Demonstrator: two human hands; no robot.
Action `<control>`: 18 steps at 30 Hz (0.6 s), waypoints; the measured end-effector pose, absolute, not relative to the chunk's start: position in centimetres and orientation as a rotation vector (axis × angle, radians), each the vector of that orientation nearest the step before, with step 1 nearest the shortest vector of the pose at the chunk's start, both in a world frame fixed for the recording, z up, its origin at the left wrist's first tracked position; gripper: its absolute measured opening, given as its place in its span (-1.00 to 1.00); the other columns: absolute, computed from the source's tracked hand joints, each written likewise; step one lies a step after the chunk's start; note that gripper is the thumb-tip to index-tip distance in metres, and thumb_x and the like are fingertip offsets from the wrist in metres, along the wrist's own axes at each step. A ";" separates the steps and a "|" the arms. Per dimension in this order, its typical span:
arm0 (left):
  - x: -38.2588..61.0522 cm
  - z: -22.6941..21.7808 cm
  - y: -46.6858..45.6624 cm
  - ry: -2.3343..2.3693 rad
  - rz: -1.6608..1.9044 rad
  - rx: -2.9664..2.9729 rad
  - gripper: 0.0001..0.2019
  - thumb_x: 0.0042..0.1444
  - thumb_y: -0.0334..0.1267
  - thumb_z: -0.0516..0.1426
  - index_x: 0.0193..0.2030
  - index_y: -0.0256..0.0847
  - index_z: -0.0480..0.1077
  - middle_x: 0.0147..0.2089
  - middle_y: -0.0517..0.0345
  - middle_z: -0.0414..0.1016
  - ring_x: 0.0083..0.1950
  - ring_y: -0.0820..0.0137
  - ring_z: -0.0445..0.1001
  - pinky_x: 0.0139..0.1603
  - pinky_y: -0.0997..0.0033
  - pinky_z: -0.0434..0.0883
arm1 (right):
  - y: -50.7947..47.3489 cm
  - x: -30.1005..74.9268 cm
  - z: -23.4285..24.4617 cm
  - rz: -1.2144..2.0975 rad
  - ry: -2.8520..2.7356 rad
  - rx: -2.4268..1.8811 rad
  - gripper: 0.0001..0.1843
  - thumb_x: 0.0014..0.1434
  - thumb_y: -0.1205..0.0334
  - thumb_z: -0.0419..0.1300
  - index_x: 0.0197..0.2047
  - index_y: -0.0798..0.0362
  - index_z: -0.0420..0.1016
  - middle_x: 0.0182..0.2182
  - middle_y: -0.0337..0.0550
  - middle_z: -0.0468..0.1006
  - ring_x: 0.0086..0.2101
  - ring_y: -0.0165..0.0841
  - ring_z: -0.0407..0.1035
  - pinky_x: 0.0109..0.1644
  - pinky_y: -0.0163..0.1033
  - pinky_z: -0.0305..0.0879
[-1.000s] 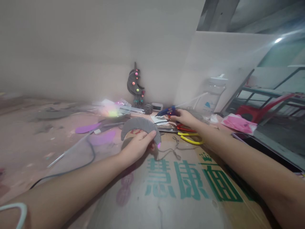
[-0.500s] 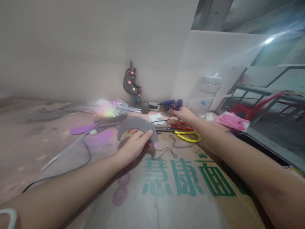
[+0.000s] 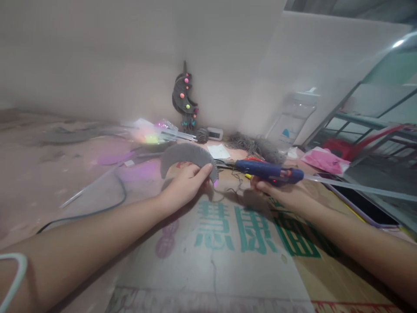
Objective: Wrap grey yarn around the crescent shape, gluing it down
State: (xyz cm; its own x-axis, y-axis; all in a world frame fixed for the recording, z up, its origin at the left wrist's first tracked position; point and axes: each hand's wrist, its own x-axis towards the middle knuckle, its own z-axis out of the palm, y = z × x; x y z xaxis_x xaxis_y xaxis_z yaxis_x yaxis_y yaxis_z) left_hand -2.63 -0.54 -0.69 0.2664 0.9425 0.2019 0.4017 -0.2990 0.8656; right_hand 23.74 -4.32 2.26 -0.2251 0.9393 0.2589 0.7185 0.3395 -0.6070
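My left hand [image 3: 190, 180] pinches the right end of a grey crescent wrapped in yarn [image 3: 184, 155], thumb on top. A bit of purple shows at that end, and a loose grey strand trails from it. In my right hand [image 3: 276, 191] is a blue glue gun [image 3: 269, 170], its nozzle pointing left close to the crescent's right end; I cannot tell whether they touch. A clear glue stick [image 3: 358, 186] juts from the gun's back. Behind the gun lie scissors, mostly hidden, with a bit of red handle [image 3: 254, 159] showing.
A finished-looking grey moon ornament with coloured pompoms [image 3: 182, 93] leans on the wall. Grey yarn [image 3: 250, 145], a clear bottle [image 3: 291, 119], a pink packet [image 3: 327, 161] and a phone [image 3: 361, 202] stand or lie right. Purple pieces [image 3: 137, 171] are left. Printed cardboard [image 3: 234, 269] lies below my hands.
My right hand has brought the glue gun from the back of the table forward, up to the crescent's right end. My left hand keeps its hold on the crescent.
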 end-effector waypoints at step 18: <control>-2.6 0.2 -1.5 1.384 0.921 2.206 -0.44 0.29 0.09 -0.09 -0.63 -0.19 0.29 -0.65 0.23 0.19 -0.50 0.40 0.24 -0.37 0.34 0.08 | -6.0 22.8 1.1 0.510 -2.095 -1.395 -0.71 0.06 -0.15 0.23 -0.37 -0.12 0.55 -0.43 -0.21 0.64 -0.38 -0.17 0.55 -0.28 -0.13 0.54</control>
State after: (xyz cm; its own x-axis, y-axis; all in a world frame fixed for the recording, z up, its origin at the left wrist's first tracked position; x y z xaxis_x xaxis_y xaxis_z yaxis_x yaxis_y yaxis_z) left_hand -2.61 -1.51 0.22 0.3013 0.8953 0.3280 0.6483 -0.4446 0.6180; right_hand 22.84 -6.04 1.09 -0.2972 0.9231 0.2442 0.7072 0.3846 -0.5932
